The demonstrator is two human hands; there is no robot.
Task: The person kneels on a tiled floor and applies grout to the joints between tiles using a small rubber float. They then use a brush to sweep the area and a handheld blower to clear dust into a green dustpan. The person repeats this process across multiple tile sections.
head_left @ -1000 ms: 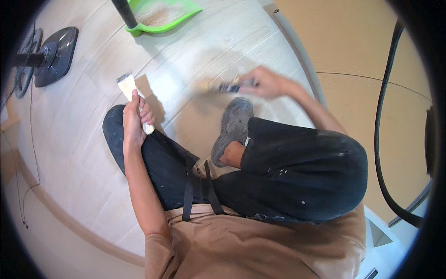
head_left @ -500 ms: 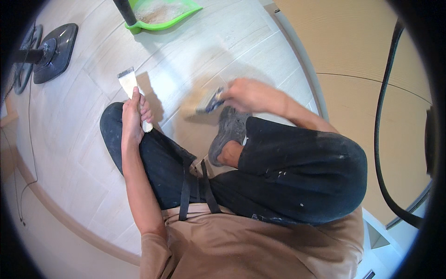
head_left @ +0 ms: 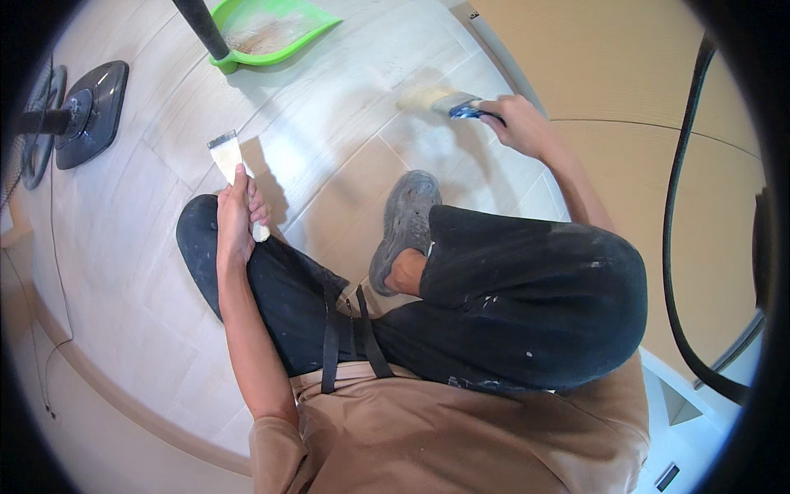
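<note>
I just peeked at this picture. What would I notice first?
Probably the right hand stretched far out, holding a blue-handled brush on the pale floor tiles. Next, the left hand resting on the knee, gripping a white scraper. A bright green dustpan lies at the top.

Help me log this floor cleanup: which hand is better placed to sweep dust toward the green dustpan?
Right. The right hand holds the brush on the tiles; the left hand holds a scraper at the knee.

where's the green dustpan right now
In the head view, the green dustpan lies on the pale floor at top centre-left, beyond the scraper in the left hand.
</note>
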